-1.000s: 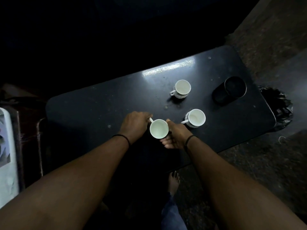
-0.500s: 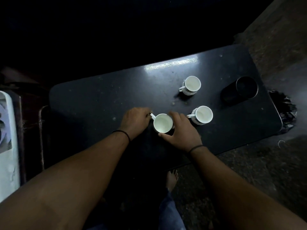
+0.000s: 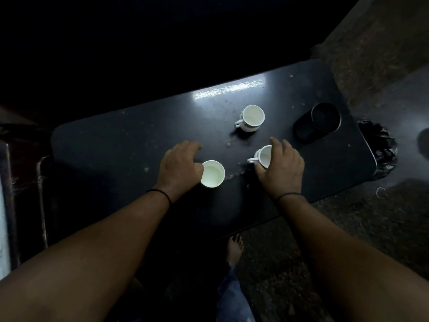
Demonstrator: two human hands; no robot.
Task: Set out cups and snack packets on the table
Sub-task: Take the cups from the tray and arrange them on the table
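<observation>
Three white cups stand on a dark table (image 3: 116, 145). My left hand (image 3: 180, 165) holds the near cup (image 3: 212, 174) at its left side, covering the handle. My right hand (image 3: 282, 167) curls round the right side of the middle cup (image 3: 263, 156), whose handle points left. The far cup (image 3: 251, 117) stands alone beyond both hands, handle to the left. No snack packets are in view.
A black round container (image 3: 319, 122) lies on the table's right end. A dark crumpled bag (image 3: 380, 145) hangs past the right table edge. My bare foot (image 3: 234, 248) stands on the floor by the near edge. A pale object (image 3: 3, 228) sits at the far left.
My right hand left the near cup and moved right onto the middle cup. My left hand stays on the near cup.
</observation>
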